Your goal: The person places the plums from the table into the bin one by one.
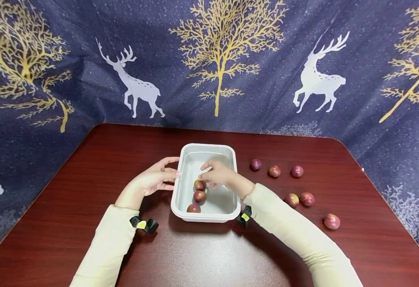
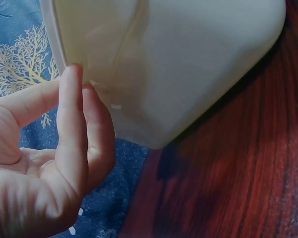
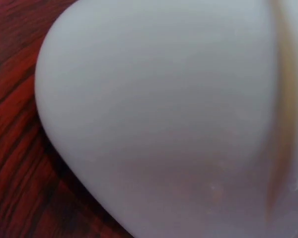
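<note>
A white plastic container (image 1: 208,219) stands on the table with several round red plums inside. They lie in a row along its left side: a far plum (image 1: 200,184), a middle plum (image 1: 200,196) and a near plum (image 1: 194,208). My left hand (image 1: 155,177) touches the container's left rim with its fingertips; the left wrist view shows the fingers (image 2: 72,114) against the rim. Inside the container, my right hand (image 1: 219,174) hovers with spread fingers just above the far plum. Only the container's outer wall (image 3: 164,99) shows in the right wrist view, with no hand.
Several more plums lie loose to the right, among them a far plum (image 1: 255,164), a yellowish plum (image 1: 292,200) beside the right sleeve and a plum (image 1: 332,221) nearer the right edge. The dark red table (image 1: 209,255) ends before a patterned blue cloth (image 1: 181,95).
</note>
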A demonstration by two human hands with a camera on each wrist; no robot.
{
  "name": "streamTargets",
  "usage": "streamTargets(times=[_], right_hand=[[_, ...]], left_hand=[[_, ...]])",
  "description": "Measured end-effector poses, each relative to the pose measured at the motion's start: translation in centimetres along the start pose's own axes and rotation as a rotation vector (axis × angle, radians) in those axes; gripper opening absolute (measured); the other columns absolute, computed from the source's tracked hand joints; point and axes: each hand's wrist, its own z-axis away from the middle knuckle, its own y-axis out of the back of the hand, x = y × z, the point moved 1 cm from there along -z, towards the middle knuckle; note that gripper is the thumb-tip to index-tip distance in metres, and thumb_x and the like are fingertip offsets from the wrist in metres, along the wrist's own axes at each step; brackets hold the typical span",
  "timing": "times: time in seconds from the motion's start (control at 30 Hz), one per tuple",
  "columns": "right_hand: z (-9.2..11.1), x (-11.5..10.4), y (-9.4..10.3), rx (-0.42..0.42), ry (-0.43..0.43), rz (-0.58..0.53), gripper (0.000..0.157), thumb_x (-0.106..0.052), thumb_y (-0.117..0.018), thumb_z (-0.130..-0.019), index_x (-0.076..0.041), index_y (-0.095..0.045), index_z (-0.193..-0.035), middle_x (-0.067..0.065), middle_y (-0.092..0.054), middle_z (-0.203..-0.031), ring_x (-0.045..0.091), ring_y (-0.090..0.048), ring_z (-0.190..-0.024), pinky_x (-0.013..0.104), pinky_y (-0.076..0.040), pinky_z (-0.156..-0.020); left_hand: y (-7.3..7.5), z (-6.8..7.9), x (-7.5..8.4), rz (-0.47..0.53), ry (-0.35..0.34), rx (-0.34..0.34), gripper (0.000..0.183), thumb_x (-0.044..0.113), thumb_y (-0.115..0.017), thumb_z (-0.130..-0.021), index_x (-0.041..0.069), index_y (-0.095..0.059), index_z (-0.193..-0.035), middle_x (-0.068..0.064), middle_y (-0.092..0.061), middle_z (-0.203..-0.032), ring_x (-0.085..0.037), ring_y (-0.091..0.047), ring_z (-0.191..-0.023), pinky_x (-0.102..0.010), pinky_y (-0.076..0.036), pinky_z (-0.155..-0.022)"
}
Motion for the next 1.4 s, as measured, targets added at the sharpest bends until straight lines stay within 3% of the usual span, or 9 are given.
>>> streamTargets(times=[0.23, 0.5, 0.63, 0.83, 1.1, 1.27, 1.4], right_hand=[[0.4, -0.2, 0.2, 0.033, 0.022, -0.029, 0.043, -0.013, -0.062, -0.086, 0.002, -0.050, -0.125, 0.016, -0.065, -0.105, 0.020, -0.063, -0.077, 0.037, -0.056, -0.069], [0.6, -1.0, 0.9, 0.074, 0.129, -0.027, 0.043, -0.014, -0.062, -0.087, 0.002, -0.051, -0.125, 0.017, -0.065, -0.104, 0.024, -0.061, -0.082, 0.039, -0.056, -0.072], [1.5, -1.6, 1.6, 0.082, 0.163, -0.048, 0.042, -0.014, -0.061, -0.087, 0.000, -0.052, -0.125, 0.019, -0.064, -0.109, 0.029, -0.061, -0.092, 0.039, -0.056, -0.075], [3.3, -2.1, 2.9, 0.116, 0.229, -0.060, 0.039, -0.014, -0.060, -0.089, 0.000, -0.053, -0.124, 0.020, -0.065, -0.108, 0.033, -0.062, -0.093, 0.032, -0.056, -0.068], [4.8, -2.5, 3.5, 0.167, 0.274, -0.074, 0.035, -0.015, -0.061, -0.090, -0.003, -0.055, -0.122, 0.017, -0.065, -0.109, 0.025, -0.061, -0.090, 0.029, -0.054, -0.066], [6.6, -2.1, 4.1, 0.219, 0.299, -0.095, 0.033, -0.013, -0.062, -0.090, -0.003, -0.056, -0.121, 0.019, -0.064, -0.110, 0.030, -0.063, -0.093, 0.038, -0.056, -0.072], [8.3, -1.8, 4.8, 0.278, 0.349, -0.101, 0.034, -0.011, -0.061, -0.090, -0.003, -0.056, -0.122, 0.019, -0.064, -0.110, 0.022, -0.065, -0.087, 0.036, -0.055, -0.073]], left_hand=[[-0.2, -0.1, 0.0, -0.007, -0.017, -0.008, 0.068, 0.004, -0.056, -0.092, 0.005, -0.017, -0.148, -0.007, -0.062, -0.104, -0.014, -0.066, -0.086, -0.031, -0.057, -0.074], [-0.2, 0.1, 0.0, -0.018, -0.016, -0.011, 0.068, 0.005, -0.056, -0.093, 0.004, -0.016, -0.148, -0.009, -0.061, -0.107, -0.014, -0.066, -0.087, -0.031, -0.057, -0.076], [-0.1, -0.1, 0.0, -0.026, -0.022, -0.018, 0.068, 0.006, -0.056, -0.093, 0.003, -0.015, -0.148, -0.011, -0.061, -0.108, -0.015, -0.066, -0.086, -0.031, -0.057, -0.076], [-0.2, -0.1, 0.1, -0.026, -0.023, -0.016, 0.067, 0.006, -0.056, -0.093, 0.004, -0.017, -0.148, -0.009, -0.062, -0.107, -0.015, -0.066, -0.086, -0.032, -0.057, -0.077], [0.2, 0.4, 0.1, -0.019, -0.035, -0.009, 0.065, 0.004, -0.054, -0.094, 0.003, -0.016, -0.147, -0.001, -0.064, -0.100, -0.013, -0.066, -0.084, -0.030, -0.057, -0.076], [-0.1, 0.1, 0.0, -0.017, -0.035, -0.029, 0.066, 0.005, -0.054, -0.094, 0.003, -0.016, -0.148, -0.002, -0.064, -0.101, -0.013, -0.066, -0.085, -0.030, -0.057, -0.077], [-0.4, 0.0, 0.0, -0.023, -0.033, -0.041, 0.067, 0.006, -0.055, -0.094, 0.003, -0.015, -0.148, -0.002, -0.064, -0.101, -0.013, -0.067, -0.086, -0.031, -0.057, -0.078]])
